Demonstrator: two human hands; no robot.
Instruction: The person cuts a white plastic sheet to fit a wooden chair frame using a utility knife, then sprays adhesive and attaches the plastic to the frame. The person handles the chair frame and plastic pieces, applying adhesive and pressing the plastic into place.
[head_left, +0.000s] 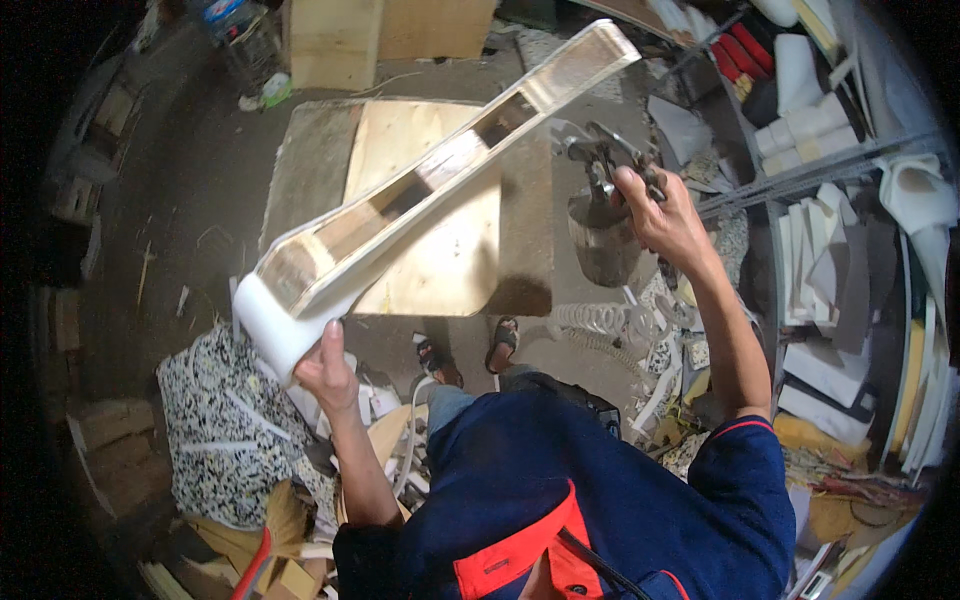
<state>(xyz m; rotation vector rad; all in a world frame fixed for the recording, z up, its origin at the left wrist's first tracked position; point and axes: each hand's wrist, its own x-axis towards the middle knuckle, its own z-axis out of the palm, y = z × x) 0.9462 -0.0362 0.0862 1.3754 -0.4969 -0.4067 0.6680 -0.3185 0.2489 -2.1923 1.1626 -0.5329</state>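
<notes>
My left hand (pixel 330 375) holds the near left end of a long, narrow wooden frame (pixel 352 240), its thumb on top and its other fingers hidden underneath. White foam sheet (pixel 275 325) wraps round that end. The frame slants up to the far right, its hollow compartments facing up. In my right hand (pixel 662 220) is a metal spray gun (pixel 603 165) with a cup (pixel 605 245) hanging below it. The gun stands to the right of the frame, apart from it. Below the frame lies a flat work surface with a pale plywood sheet (pixel 440 255).
A block of speckled foam (pixel 215 440) sits at the left. A coiled clear hose (pixel 600 318) hangs near the right side. Shelves with foam offcuts (pixel 820 260) line the right. Wooden boards (pixel 335 45) stand at the back, and scraps litter the floor.
</notes>
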